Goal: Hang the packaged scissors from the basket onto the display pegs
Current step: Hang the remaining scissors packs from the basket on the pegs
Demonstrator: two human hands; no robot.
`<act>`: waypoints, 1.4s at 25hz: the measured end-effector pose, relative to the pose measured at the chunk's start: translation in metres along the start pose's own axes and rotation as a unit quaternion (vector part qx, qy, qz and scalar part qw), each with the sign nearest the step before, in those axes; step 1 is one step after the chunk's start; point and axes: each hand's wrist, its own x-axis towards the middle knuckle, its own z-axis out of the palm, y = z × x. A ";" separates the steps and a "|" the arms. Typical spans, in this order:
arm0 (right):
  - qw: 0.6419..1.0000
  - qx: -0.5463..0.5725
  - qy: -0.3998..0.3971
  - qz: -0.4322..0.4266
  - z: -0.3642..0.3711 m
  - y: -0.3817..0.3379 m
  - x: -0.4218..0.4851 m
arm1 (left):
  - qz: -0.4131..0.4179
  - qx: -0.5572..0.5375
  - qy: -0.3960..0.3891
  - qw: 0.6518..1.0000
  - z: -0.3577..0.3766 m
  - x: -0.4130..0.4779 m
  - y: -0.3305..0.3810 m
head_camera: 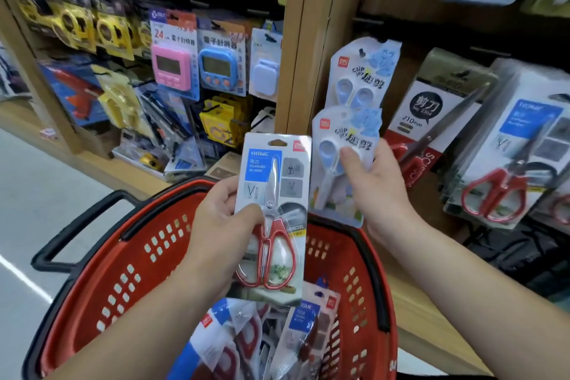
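The red basket is sitting low before the shelving and carrying more scissors packs. A pack that slips is probably falling back into it or past its rim.

Both hands are occupied, which is the main risk, since neither is spare to steady a card. The left hand is gripping a red-handled scissors pack over the basket. The right hand is pinching a blue scissors pack just below a matching hung pack.

Matching red-handled packs are crowding the pegs to the right, beside a black-labelled pack, and a wooden upright is hemming in the left. Threaded one-handed, the blue card's small hole may be missing the peg or nudging the hung pack off.
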 end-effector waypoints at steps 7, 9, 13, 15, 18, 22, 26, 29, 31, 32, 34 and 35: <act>0.991 0.013 0.109 -0.077 0.011 -0.051 0.053 | 0.083 -0.003 -0.018 0.996 0.033 0.006 0.029; 0.989 -0.006 0.132 -0.068 0.011 -0.050 0.064 | 0.090 -0.008 -0.020 0.996 0.031 0.005 0.030; 0.990 -0.022 0.137 -0.035 0.009 -0.045 0.081 | 0.094 -0.023 -0.026 0.995 0.033 0.006 0.035; 0.988 -0.017 0.153 -0.018 0.009 -0.044 0.085 | 0.099 -0.018 -0.033 0.994 0.036 0.008 0.036; 0.985 -0.051 0.165 -0.017 0.004 -0.048 0.088 | 0.105 -0.009 -0.040 0.994 0.044 0.013 0.035; 0.985 -0.063 0.155 0.048 -0.010 -0.055 0.094 | 0.111 -0.003 -0.047 0.993 0.056 0.016 0.035; 0.983 -0.125 0.126 0.040 -0.028 -0.069 0.073 | 0.105 -0.008 -0.054 0.993 0.064 0.014 0.034; 0.996 -0.060 0.030 0.059 -0.038 -0.079 0.042 | 0.107 -0.010 -0.070 0.992 0.070 0.010 0.033; 0.997 -0.014 0.004 0.071 -0.047 -0.083 0.025 | 0.113 -0.005 -0.088 0.990 0.079 0.005 0.035; 0.998 -0.004 0.002 0.063 -0.052 -0.081 0.019 | 0.117 -0.005 -0.099 0.988 0.084 0.002 0.034; 0.999 0.010 0.007 0.047 -0.059 -0.072 0.013 | 0.122 -0.002 -0.114 0.986 0.089 -0.003 0.030; 0.999 0.022 0.016 0.044 -0.063 -0.068 0.011 | 0.119 0.002 -0.123 0.985 0.091 -0.005 0.028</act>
